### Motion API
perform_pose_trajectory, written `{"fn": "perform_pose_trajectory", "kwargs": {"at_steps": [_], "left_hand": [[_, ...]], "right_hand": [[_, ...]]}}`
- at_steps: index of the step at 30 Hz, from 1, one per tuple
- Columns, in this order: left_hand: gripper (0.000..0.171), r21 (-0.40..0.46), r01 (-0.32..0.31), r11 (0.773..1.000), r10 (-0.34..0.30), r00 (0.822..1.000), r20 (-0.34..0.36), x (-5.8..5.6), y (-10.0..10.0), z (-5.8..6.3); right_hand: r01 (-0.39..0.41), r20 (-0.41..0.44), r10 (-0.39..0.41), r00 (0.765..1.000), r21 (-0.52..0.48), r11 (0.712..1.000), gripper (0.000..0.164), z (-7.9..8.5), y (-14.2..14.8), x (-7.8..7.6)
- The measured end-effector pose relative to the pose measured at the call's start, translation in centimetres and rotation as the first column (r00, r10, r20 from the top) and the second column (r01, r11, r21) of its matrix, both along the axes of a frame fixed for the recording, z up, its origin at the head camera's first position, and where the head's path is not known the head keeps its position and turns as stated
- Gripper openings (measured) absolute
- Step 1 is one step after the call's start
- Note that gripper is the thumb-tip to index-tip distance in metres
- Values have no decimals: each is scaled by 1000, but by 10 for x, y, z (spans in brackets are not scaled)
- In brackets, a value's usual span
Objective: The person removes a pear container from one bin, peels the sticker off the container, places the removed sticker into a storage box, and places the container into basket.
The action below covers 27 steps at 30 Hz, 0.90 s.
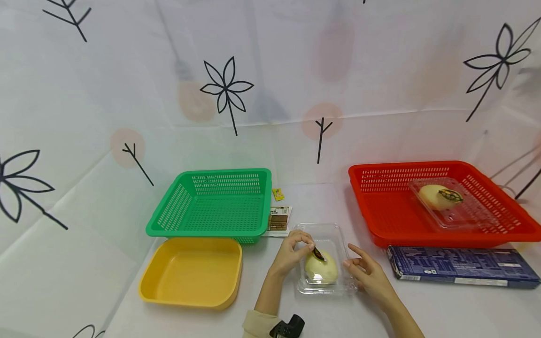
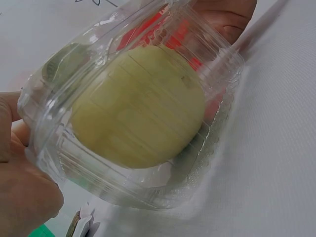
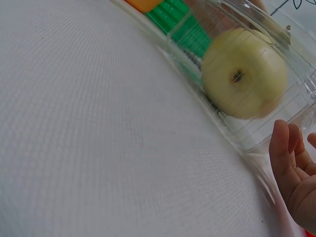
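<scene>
A clear plastic clamshell box stands on the white cloth with a pale yellow-green round fruit inside. My left hand is over the box's left side; its thumb and fingertip pinch the end of a dark oval sticker at the lid. Through the plastic, the left wrist view shows the sticker as a dull green oval. On the box's right side, my right hand has its fingers loosely bent, with fingertips at the wall. The right wrist view shows that hand holding nothing.
A red basket at right holds another boxed fruit with a dark oval sticker. Before it lies a blue flat box. At left are a green basket and yellow tub. Behind lie a printed packet and small yellow sachet.
</scene>
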<state>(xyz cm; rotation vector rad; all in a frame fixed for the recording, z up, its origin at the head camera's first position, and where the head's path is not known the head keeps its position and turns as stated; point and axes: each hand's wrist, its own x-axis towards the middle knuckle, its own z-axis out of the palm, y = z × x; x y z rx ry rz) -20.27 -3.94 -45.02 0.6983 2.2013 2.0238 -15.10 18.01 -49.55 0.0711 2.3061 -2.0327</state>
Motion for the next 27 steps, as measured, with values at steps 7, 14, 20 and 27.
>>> {"fn": "perform_pose_trajectory", "kwargs": {"at_steps": [7, 14, 20, 27], "left_hand": [[13, -2, 17, 1000, -17, 999, 30, 1, -1, 3], [12, 1, 18, 1000, -18, 999, 44, 1, -2, 1], [14, 19, 31, 999, -32, 999, 41, 0, -3, 0], [14, 19, 36, 999, -36, 999, 34, -1, -4, -2]], "right_hand": [[0, -15, 0, 1000, -10, 1000, 57, 0, 0, 1], [9, -18, -9, 1000, -19, 1000, 56, 1, -2, 2], [9, -15, -9, 1000, -17, 1000, 57, 1, -1, 2], [6, -20, -6, 1000, -17, 1000, 56, 0, -1, 2]]}}
